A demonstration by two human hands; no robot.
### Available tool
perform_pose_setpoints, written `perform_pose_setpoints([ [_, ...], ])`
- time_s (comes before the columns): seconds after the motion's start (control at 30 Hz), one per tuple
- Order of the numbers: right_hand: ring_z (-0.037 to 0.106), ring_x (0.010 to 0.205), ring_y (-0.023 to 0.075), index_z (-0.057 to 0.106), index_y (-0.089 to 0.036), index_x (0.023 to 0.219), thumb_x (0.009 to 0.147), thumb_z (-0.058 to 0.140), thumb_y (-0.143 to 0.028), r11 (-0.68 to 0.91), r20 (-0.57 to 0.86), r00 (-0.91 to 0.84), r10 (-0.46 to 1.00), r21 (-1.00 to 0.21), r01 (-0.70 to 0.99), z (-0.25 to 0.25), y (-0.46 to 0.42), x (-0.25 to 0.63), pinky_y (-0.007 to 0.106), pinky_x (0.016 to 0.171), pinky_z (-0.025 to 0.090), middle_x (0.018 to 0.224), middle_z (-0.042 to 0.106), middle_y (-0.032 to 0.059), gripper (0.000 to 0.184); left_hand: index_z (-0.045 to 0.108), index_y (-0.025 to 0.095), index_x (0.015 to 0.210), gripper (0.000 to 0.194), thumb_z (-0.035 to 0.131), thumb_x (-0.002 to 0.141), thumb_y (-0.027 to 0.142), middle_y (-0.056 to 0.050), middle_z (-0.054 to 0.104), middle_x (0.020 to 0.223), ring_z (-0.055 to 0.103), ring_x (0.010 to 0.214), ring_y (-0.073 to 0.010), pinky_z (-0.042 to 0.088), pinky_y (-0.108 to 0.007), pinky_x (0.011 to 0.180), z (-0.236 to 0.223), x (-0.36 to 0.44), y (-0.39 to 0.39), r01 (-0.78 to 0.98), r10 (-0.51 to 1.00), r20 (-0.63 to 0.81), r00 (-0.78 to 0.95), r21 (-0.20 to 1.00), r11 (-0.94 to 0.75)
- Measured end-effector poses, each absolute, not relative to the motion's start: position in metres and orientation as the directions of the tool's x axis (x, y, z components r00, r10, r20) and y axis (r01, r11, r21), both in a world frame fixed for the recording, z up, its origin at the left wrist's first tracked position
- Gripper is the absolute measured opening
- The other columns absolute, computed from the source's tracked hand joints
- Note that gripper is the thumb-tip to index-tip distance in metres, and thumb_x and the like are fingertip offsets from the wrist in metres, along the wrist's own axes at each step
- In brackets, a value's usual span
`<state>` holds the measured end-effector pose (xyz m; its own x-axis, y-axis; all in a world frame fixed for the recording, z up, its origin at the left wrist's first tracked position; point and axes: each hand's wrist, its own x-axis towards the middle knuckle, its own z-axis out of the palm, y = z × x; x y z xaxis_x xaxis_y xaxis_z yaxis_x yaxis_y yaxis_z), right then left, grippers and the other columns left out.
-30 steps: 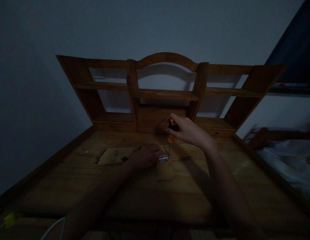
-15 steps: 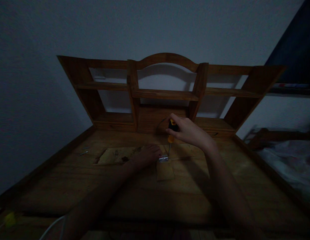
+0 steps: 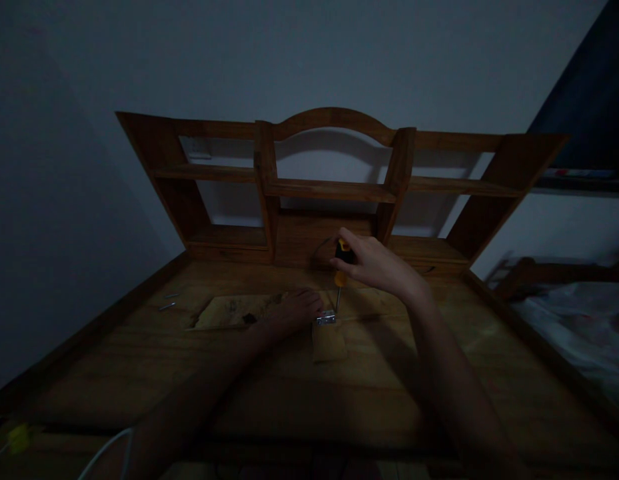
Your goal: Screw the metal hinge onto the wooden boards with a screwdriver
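Note:
My right hand [image 3: 364,257] is closed around the black and yellow handle of a screwdriver [image 3: 340,275], held nearly upright. Its shaft points down to the right edge of a small silver metal hinge [image 3: 326,318]; in the dim light I cannot tell exactly what the tip touches. My left hand [image 3: 302,307] lies low over a long, stained strip of wood [image 3: 226,313], its fingers together and the fingertips holding the hinge's left end. Just in front of the hinge is a small square wooden piece [image 3: 329,343].
Two small metal pieces, perhaps screws [image 3: 167,307], lie at the left on the wooden desktop [image 3: 139,360]. A wooden shelf unit [image 3: 334,190] stands along the back. Something yellow [image 3: 18,438] is at the lower left, and pale bedding [image 3: 579,320] is beyond the right edge.
Hardly anything differs: both hands, the screwdriver and the hinge stay in nearly the same place, with only a very slight shift of the view.

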<state>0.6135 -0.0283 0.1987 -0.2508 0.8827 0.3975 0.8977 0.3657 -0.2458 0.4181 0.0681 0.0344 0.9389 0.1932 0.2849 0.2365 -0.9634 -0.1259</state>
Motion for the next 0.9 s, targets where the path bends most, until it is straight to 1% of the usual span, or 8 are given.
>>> perform_pose_setpoints([
  [0.07, 0.061, 0.086, 0.0219, 0.05, -0.019, 0.114, 0.089, 0.054, -0.033, 0.366, 0.399, -0.249, 0.882, -0.25, 0.896, 0.199, -0.028, 0.613, 0.031, 0.073, 0.042, 0.097, 0.065, 0.0085, 0.029, 0.057, 0.016, 0.091, 0.022, 0.046, 0.099, 0.034, -0.004, 0.059, 0.095, 0.054, 0.093, -0.0191, 0.042, -0.033, 0.089, 0.033, 0.418, 0.069, 0.242, 0.2, 0.304, 0.931, -0.107, -0.964],
  [0.23, 0.062, 0.092, 0.0233, 0.05, -0.02, 0.118, 0.089, 0.055, -0.031, 0.383, 0.409, -0.257, 0.876, -0.264, 0.885, 0.199, -0.027, 0.613, 0.032, 0.078, 0.042, 0.103, 0.066, 0.0097, 0.032, 0.056, 0.016, 0.092, 0.026, 0.045, 0.099, 0.038, -0.005, 0.059, 0.097, 0.054, 0.095, -0.0199, 0.043, -0.033, 0.089, 0.036, 0.417, 0.067, 0.245, 0.225, 0.323, 0.919, -0.025, -0.969],
  [0.4, 0.062, 0.09, 0.0233, 0.05, -0.019, 0.119, 0.089, 0.055, -0.033, 0.371, 0.402, -0.246, 0.882, -0.268, 0.889, 0.198, -0.027, 0.614, 0.033, 0.077, 0.042, 0.101, 0.066, 0.0098, 0.033, 0.055, 0.017, 0.092, 0.023, 0.04, 0.1, 0.032, -0.005, 0.058, 0.097, 0.052, 0.095, -0.0199, 0.042, -0.035, 0.091, 0.046, 0.412, 0.059, 0.238, 0.235, 0.326, 0.916, 0.031, -0.971],
  [0.57, 0.061, 0.087, 0.0228, 0.05, -0.019, 0.117, 0.089, 0.054, -0.033, 0.374, 0.4, -0.251, 0.881, -0.266, 0.889, 0.198, -0.028, 0.614, 0.032, 0.074, 0.041, 0.099, 0.065, 0.0096, 0.031, 0.055, 0.017, 0.093, 0.021, 0.043, 0.099, 0.032, -0.006, 0.057, 0.098, 0.052, 0.097, -0.0207, 0.04, -0.037, 0.097, 0.05, 0.408, 0.06, 0.214, 0.21, 0.338, 0.917, 0.027, -0.977],
  [0.73, 0.061, 0.083, 0.0216, 0.05, -0.02, 0.117, 0.089, 0.054, -0.033, 0.361, 0.399, -0.24, 0.885, -0.262, 0.895, 0.199, -0.028, 0.613, 0.03, 0.072, 0.04, 0.095, 0.065, 0.0073, 0.031, 0.057, 0.017, 0.099, 0.013, 0.046, 0.097, 0.022, -0.007, 0.058, 0.101, 0.052, 0.098, -0.0202, 0.04, -0.038, 0.099, 0.048, 0.404, 0.069, 0.187, 0.179, 0.313, 0.933, 0.005, -0.982],
  [0.83, 0.06, 0.085, 0.0215, 0.049, -0.021, 0.12, 0.089, 0.054, -0.034, 0.367, 0.395, -0.245, 0.885, -0.272, 0.89, 0.199, -0.029, 0.613, 0.03, 0.073, 0.041, 0.098, 0.065, 0.0076, 0.034, 0.059, 0.019, 0.104, 0.015, 0.046, 0.096, 0.017, -0.006, 0.058, 0.104, 0.052, 0.101, -0.02, 0.04, -0.037, 0.099, 0.048, 0.403, 0.071, 0.161, 0.156, 0.29, 0.944, 0.009, -0.987],
  [0.9, 0.06, 0.085, 0.0216, 0.049, -0.02, 0.12, 0.089, 0.054, -0.034, 0.366, 0.394, -0.244, 0.886, -0.273, 0.89, 0.199, -0.029, 0.612, 0.031, 0.074, 0.041, 0.098, 0.065, 0.0078, 0.034, 0.059, 0.019, 0.103, 0.015, 0.046, 0.096, 0.016, -0.006, 0.058, 0.104, 0.052, 0.101, -0.0197, 0.041, -0.036, 0.096, 0.047, 0.404, 0.071, 0.165, 0.163, 0.287, 0.944, 0.018, -0.986],
])
